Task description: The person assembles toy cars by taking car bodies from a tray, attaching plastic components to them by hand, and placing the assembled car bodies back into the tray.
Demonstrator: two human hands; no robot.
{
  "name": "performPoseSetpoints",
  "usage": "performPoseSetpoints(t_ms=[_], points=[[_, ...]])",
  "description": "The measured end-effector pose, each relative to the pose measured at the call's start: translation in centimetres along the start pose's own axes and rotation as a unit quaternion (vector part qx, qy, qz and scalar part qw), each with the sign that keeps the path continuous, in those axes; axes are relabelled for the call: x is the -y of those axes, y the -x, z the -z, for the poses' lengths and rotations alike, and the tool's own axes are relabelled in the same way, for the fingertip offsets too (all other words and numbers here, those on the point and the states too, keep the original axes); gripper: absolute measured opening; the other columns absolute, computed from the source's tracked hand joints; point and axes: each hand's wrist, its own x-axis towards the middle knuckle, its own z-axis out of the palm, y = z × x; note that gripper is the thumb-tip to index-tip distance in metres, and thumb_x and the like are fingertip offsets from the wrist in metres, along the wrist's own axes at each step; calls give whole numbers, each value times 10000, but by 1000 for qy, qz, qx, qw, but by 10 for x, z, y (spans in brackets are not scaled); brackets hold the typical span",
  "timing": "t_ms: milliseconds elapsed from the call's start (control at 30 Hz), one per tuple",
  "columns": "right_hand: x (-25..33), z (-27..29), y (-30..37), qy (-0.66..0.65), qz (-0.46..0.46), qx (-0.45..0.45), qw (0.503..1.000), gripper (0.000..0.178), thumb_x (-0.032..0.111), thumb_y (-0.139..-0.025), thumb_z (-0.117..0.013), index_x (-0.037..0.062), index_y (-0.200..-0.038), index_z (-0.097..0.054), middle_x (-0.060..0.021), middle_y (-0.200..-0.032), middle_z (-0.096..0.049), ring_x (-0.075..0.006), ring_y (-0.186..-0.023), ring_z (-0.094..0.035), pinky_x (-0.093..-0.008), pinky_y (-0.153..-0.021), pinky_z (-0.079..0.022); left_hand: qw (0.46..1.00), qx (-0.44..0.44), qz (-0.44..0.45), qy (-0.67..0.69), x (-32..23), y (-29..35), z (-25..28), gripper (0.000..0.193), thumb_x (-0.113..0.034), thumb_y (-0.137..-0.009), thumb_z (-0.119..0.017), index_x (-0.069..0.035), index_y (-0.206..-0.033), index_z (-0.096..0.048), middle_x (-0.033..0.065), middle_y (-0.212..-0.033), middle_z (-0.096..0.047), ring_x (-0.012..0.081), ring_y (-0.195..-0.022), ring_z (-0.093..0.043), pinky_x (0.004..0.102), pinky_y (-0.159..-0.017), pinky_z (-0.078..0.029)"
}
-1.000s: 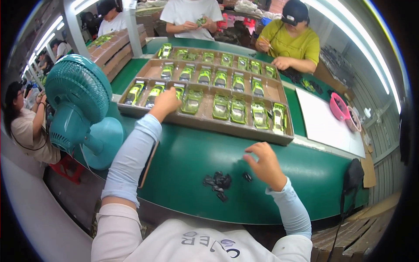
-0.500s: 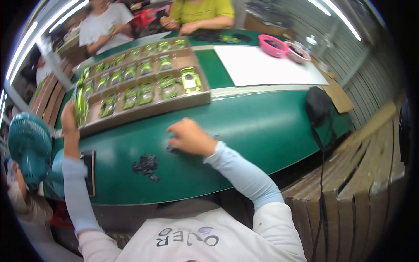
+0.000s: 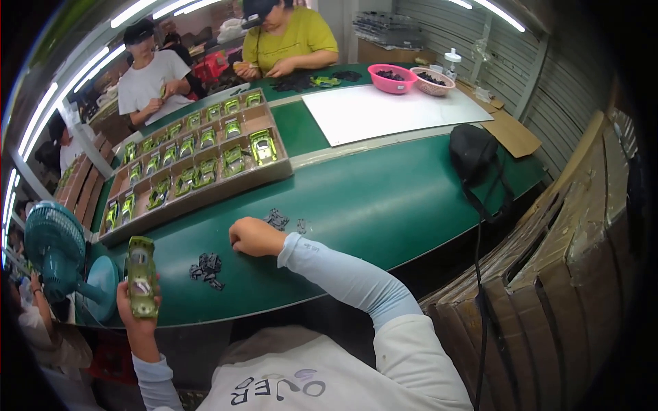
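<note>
Green table (image 3: 356, 188), car shell (image 3: 142, 264) protruding from left grip (image 3: 136, 320)

Left hand (image 3: 130, 315): 1.0 s ago at the front row of the brown cardboard tray (image 3: 226, 192); now drawn back clear of it, gripping a yellow-green, car-shaped plastic shell (image 3: 142, 274) on end. Front row: third place from left, formerly filled, now vacant. Right hand (image 3: 255, 236): spread fingers now curled; hand low over the table, between two heaps of small black plastic pieces (image 3: 207, 268). Contents not discernible. View swung rightward; more brown cardboard boxes (image 3: 528, 301) visible.
</note>
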Motion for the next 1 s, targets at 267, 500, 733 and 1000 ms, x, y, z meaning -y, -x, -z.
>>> performPoseSetpoints(t_ms=[267, 500, 733, 1000], points=[[-14, 54, -7, -518, -81, -145, 839, 149, 119, -782, -610, 30, -901, -618, -51, -799, -631, -102, -713, -575, -218, -602, -419, 989, 95, 103, 38, 51, -21, -97, 453, -364, -895, -317, -5, -1124, -472, 249, -963, -562, 275, -668, -597, 333, -490, -516], [0, 58, -15, -629, -82, -201, 747, 175, 82, -796, -593, 16, -957, -608, 29, -717, -536, -65, -623, -477, -210, -573, -388, 984, 137, 108, 48, 65, -19, -102, 453, -354, -910, -298, 6, -1144, -444, 261, -980, -541, 272, -757, -579, 336, -527, -529], [10, 57, -9, -639, -125, -230, 723, 190, 105, -834, -545, 27, -1006, -566, 18, -685, -530, -82, -616, -501, -211, -562, -411, 986, 120, 107, 38, 57, -25, -92, 430, -361, -907, -330, -5, -1123, -437, 244, -981, -545, 293, -750, -585, 305, -522, -541], [3, 45, -1, -565, -148, -178, 792, 180, 151, -875, -494, 18, -981, -554, 0, -623, -491, -74, -566, -478, -221, -519, -422, 974, 136, 182, 21, 52, -81, -88, 484, -386, -905, -310, 10, -1152, -438, 218, -992, -551, 263, -723, -582, 314, -548, -521]])
